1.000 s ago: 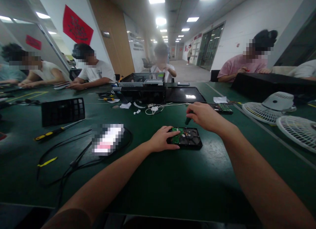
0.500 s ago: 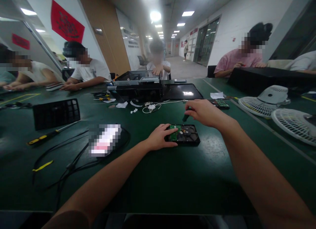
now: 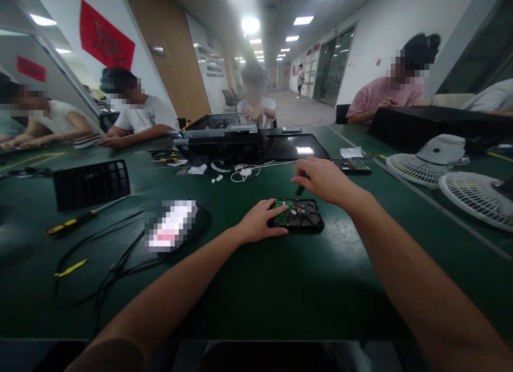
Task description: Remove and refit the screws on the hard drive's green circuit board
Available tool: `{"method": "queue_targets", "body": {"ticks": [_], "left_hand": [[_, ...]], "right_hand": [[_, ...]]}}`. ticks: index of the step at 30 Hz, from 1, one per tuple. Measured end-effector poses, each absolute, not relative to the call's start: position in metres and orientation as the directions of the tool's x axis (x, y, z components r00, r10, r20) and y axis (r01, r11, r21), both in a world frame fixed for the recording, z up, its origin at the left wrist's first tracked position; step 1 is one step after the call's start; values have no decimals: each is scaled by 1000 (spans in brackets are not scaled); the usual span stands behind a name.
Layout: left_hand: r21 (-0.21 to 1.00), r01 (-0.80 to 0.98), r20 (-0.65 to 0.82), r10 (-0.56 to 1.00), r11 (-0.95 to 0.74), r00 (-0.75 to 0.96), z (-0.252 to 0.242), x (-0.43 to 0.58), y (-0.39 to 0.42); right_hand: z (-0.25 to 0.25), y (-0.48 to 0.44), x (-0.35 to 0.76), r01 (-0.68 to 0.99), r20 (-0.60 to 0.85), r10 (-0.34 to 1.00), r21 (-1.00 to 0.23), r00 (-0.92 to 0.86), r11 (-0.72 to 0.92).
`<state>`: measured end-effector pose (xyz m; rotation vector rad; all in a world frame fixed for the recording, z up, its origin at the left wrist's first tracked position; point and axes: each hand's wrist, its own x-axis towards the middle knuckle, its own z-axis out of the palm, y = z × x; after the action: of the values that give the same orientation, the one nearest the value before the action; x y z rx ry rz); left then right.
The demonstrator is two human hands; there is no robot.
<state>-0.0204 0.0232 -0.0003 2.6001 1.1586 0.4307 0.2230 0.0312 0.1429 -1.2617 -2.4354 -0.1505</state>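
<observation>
On the green table in front of me lies a hard drive [image 3: 306, 216], its green circuit board facing up at the left end. My left hand [image 3: 262, 220] is closed around that left end, thumb along the near edge and a finger lying over the board. Above the drive's far edge, my right hand [image 3: 316, 178] grips a dark-handled screwdriver [image 3: 300, 190] that points down toward the drive. Its tip is too small to make out. The fingers cover most of the handle.
A yellow-black screwdriver [image 3: 72, 224], black cables [image 3: 116, 268] and a blurred bright phone-like screen [image 3: 172, 225] lie to the left. Ahead are an opened computer case [image 3: 220, 147] and another drive [image 3: 355, 166]. White fan parts [image 3: 417, 166] stand right. Several people sit around the table.
My right hand has shifted very slightly left with the screwdriver. My left hand keeps its hold on the hard drive. The whole view has moved a little.
</observation>
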Motion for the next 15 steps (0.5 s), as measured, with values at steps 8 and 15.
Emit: {"method": "queue_targets", "body": {"ticks": [8,15], "left_hand": [[348,677,160,753,-648,639,-2,-20,22],[348,687,150,762,-638,630,0,-21,21]], "right_hand": [[151,29,229,790,308,773,-96,-555,606],[153,27,236,817,219,847,-234,-484,527]]}}
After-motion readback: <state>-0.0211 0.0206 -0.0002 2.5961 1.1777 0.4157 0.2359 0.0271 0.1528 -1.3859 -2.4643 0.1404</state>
